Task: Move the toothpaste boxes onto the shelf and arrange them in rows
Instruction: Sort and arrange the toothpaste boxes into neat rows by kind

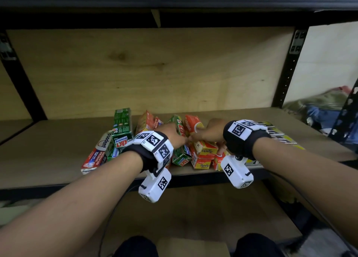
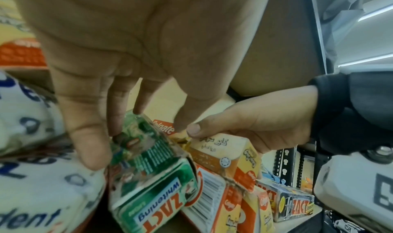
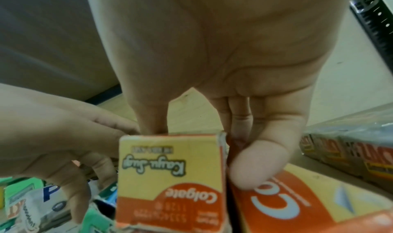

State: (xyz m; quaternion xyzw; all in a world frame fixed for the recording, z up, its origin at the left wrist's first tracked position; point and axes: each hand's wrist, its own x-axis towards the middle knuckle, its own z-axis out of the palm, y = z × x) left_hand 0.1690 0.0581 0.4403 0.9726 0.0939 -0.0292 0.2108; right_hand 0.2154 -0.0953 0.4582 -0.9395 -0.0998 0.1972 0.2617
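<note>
On our plywood shelf (image 1: 58, 146) the toothpaste boxes (image 1: 155, 140) lie heaped, our left hand (image 2: 119, 68) pinching a green ZACT Whitening box (image 2: 149, 177), our right hand (image 3: 223, 68) gripping a Colgate Kayu-Sugi box (image 3: 170, 177).

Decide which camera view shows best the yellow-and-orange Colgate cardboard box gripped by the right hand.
The right wrist view: the yellow-and-orange Colgate cardboard box fills it, lettering readable, right hand pinching it. The left wrist view shows its side only; the head view shows it small, half hidden among other boxes.
</note>
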